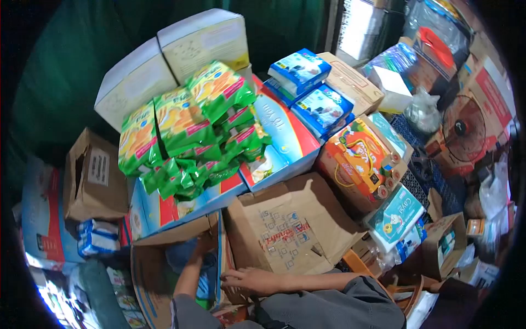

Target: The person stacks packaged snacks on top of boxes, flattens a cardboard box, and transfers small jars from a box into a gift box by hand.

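Observation:
My left hand (205, 245) reaches down into an open cardboard box (150, 253) in front of me. Its fingers are dim and partly hidden against the box's inner wall. Something blue (181, 255) and a bit of green lie inside. My right hand (253, 281) is at that box's right rim, with the fingers curled over the edge. Beyond it, a flattened-looking brown carton (290, 230) with red print spreads its flaps. Green snack packs (186, 126) are piled on blue and red cartons (276, 123) ahead.
Two white boxes (203, 41) stand at the back. Blue packs (320, 107), an orange-printed carton (359, 159) and a teal tissue pack (395, 215) are on the right. A brown box (96, 178) sits left. A fan (461, 129) is far right.

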Motion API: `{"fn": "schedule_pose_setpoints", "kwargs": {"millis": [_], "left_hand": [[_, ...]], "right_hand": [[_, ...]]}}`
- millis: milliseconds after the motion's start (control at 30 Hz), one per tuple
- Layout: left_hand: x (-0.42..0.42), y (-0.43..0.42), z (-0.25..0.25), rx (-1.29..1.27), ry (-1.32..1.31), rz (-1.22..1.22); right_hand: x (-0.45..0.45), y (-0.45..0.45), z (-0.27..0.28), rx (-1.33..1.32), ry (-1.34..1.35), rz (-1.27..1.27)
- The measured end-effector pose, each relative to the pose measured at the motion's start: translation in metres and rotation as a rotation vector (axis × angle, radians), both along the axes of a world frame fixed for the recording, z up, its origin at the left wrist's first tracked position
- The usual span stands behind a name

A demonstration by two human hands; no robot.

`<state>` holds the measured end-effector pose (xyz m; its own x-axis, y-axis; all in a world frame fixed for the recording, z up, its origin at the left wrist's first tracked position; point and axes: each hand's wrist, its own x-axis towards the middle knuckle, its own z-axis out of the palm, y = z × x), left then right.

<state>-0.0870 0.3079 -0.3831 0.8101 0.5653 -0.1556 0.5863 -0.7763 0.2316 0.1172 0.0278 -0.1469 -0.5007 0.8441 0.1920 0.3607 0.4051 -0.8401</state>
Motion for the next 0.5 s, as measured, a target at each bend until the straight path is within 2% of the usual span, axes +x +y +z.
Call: {"fn": "schedule_pose_setpoints", "kwargs": {"millis": [67,100,167,200,267,300,367,500], "left_hand": [[0.001,-0.017,-0.014,0.319,0.215,0.188],[0.005,-0.025,-0.006,0.328,0.207,0.179],[0.005,-0.034,-0.004,0.461,0.419,0.19],[0.004,-0.035,-0.001,0.47,0.416,0.18],[-0.008,-0.04,-0.007,0.844,0.381,-0.058],[-0.008,-0.044,-0.004,0.85,0.378,-0.069],[0.004,-0.045,-0.004,0.706,0.441,0.235],[0.009,-0.052,0.013,0.575,0.293,0.195]], "right_hand": [[-0.005,0.0,-0.006,0.033,-0.021,-0.042],[-0.007,0.001,-0.006,0.029,-0.019,-0.035],[-0.007,0.001,-0.005,0.027,-0.023,-0.041],[-0.006,0.001,-0.005,0.033,-0.023,-0.052],[-0.005,0.0,-0.005,0.001,0.045,-0.033],[-0.007,-0.001,-0.01,0.005,0.047,-0.044],[-0.011,-0.002,-0.022,0.116,0.019,-0.061],[-0.005,-0.007,-0.011,0.112,-0.123,-0.043]]}}
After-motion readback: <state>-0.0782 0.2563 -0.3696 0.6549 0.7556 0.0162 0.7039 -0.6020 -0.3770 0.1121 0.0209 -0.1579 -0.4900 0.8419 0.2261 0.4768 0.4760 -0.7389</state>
